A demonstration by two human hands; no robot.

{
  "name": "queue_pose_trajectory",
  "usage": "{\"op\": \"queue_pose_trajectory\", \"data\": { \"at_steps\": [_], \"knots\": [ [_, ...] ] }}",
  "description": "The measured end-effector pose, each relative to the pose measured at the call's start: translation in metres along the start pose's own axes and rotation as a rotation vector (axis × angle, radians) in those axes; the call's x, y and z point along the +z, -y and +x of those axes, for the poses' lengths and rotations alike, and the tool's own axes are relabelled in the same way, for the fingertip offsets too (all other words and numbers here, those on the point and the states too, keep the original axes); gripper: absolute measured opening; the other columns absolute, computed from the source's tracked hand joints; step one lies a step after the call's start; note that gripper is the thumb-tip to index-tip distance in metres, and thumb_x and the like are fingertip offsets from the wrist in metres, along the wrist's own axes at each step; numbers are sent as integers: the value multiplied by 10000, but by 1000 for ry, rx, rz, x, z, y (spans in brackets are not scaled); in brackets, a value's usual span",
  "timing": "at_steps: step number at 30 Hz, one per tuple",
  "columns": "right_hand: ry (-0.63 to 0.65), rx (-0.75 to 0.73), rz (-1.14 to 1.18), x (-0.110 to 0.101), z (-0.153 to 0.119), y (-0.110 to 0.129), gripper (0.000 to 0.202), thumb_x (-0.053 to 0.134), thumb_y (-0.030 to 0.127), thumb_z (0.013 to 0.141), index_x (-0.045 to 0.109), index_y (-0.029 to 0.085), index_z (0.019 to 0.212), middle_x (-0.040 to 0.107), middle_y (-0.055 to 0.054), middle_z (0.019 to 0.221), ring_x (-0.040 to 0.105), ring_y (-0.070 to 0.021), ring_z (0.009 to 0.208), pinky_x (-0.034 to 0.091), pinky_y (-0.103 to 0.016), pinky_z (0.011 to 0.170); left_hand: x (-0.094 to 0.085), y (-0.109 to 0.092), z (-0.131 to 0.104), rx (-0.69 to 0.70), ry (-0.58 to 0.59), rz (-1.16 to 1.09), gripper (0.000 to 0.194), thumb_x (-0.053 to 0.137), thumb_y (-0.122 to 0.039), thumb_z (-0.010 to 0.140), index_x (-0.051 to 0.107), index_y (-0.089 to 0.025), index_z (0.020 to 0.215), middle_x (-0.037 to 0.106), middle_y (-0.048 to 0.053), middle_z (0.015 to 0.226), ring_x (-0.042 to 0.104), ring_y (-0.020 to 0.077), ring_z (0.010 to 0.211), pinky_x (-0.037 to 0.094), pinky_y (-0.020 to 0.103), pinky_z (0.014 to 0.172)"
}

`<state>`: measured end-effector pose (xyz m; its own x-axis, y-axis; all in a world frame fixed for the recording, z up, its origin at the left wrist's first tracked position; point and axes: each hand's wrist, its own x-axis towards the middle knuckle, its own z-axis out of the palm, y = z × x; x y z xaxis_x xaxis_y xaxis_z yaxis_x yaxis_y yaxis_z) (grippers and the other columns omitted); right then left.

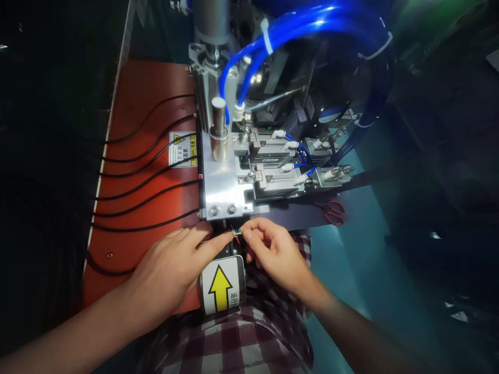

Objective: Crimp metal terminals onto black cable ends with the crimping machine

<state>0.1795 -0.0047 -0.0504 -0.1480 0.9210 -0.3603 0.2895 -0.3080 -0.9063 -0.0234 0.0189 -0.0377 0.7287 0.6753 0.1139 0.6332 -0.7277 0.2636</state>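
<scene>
Several thin coloured wires, red, green and whitish, show between my two hands at the front of the machine. My right hand pinches their right end between thumb and forefinger. My left hand lies over the edge of the orange panel, its thumb stretched to the left end of the wires; its other fingertips are partly hidden at the metal block. Just below the wires sits a rounded cover with a yellow arrow label. What the wires join to is too small to make out.
A metal press block with small pneumatic cylinders stands right beyond my hands. Thick blue air hoses arch above. Black cables cross the orange panel. Red-handled scissors lie at the right edge.
</scene>
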Motion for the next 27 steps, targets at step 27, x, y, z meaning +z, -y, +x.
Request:
{"op": "queue_pose_trajectory", "data": {
  "at_steps": [27],
  "knots": [
    [-218,-247,-234,11,2,3,107,497,231,870,543,184,786,511,33,612,467,-101,533,353,-238,529,7,1,-6,24,-18,2,444,321,-57,883,483,-200,1271,575,71,882,546,214,705,433,314,586]
  ]
}}
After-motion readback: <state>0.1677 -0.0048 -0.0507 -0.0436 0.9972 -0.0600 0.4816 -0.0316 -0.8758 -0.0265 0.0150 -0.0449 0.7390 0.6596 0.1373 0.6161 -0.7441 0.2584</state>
